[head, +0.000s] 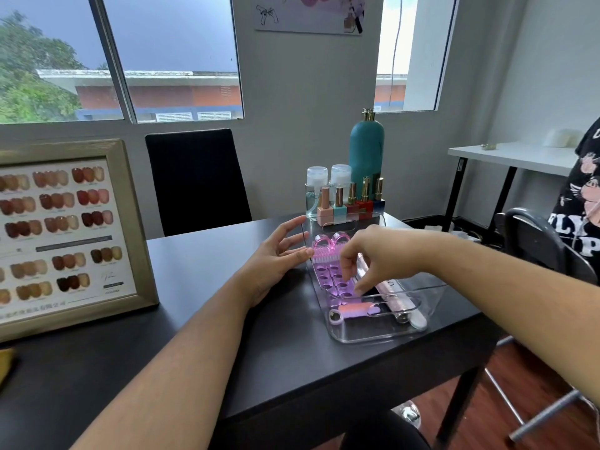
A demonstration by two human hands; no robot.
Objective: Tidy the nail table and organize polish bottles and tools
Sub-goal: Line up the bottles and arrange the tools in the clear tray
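clear plastic tray (373, 339) sits on the black counter (292, 368): lilac-and-pink file (355, 311) at the near end, purple toe separators (331, 280) mid, pink brushes (326, 246) behind. left hand (276, 264) is released, flat against the tray wall. right hand (383, 254) dips inside, fingers curled, can't tell if it's grasping anything. i'd lay tools parallel. square polish bottles (352, 206) line up just beyond.
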